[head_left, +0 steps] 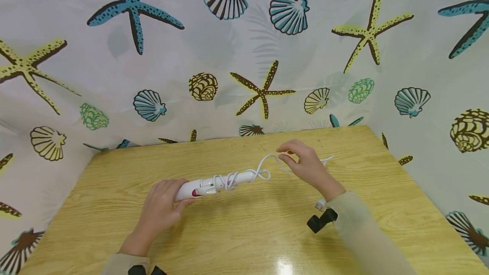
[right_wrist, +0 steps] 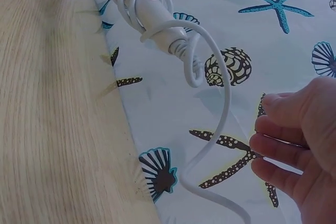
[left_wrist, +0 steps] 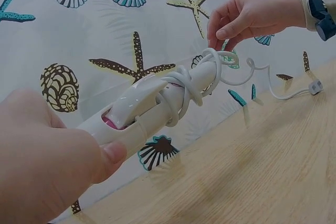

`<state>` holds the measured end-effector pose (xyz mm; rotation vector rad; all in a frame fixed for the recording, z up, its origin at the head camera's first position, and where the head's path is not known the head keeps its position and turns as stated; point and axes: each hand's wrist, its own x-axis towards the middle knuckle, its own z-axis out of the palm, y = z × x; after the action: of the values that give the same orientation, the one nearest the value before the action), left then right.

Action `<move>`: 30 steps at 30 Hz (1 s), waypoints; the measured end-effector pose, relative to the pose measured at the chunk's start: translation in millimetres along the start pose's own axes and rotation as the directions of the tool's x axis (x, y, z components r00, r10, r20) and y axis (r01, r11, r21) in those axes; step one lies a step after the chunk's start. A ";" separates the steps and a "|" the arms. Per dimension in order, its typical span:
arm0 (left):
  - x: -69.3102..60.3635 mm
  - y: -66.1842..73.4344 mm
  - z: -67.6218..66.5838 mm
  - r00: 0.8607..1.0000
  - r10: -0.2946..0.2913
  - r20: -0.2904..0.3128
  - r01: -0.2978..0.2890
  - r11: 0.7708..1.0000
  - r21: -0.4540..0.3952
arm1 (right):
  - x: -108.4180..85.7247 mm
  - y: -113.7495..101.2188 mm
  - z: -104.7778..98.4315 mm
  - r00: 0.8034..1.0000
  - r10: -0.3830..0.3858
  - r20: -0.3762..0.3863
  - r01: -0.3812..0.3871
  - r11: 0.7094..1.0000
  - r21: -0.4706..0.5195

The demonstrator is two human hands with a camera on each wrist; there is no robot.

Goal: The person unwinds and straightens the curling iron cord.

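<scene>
The left hand (head_left: 162, 205) is gripping the thick left end of a white appliance (head_left: 208, 186), its fingers and thumb curling round the body from opposite sides. The appliance is being held above the wooden table (head_left: 244, 232), on the near side of the patterned cloth (head_left: 237, 58), and is slanting away from the left hand towards the right and slightly to the far side. A pink patch (head_left: 195, 192) is showing just beyond the left hand's grip, next to a white lever (left_wrist: 137, 95). The white cord (right_wrist: 227, 95) is winding in loose loops round the right part of the body, then leaving its right end and curving on towards the right hand (head_left: 303, 164). That hand is hovering to the right of the appliance and a little farther off, its fingers half bent with a gap before the thumb; it is holding nothing, and in the right wrist view the cord is passing near the fingertips, apart from them. The appliance is thus lying between the two hands, touching only the left. The plug (head_left: 320, 204) is resting on the table to the right, nearer than the right hand and beside that forearm.
</scene>
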<state>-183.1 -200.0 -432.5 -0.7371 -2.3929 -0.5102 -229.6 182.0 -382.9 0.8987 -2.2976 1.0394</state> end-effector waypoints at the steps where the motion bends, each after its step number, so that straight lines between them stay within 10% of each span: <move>1: 0.0 -0.2 0.2 1.000 -0.001 0.001 0.001 1.000 -0.001 | 0.3 0.2 1.2 1.000 -0.003 0.002 0.003 1.000 0.006; 30: -1.9 1.4 2.5 1.000 -0.021 0.021 0.021 1.000 -0.002 | 6.5 7.8 20.9 0.990 0.071 0.120 -0.079 0.994 0.071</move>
<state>-182.0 -198.4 -435.3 -0.7227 -2.4226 -0.5163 -242.6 167.1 -395.3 0.9317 -2.4196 1.1401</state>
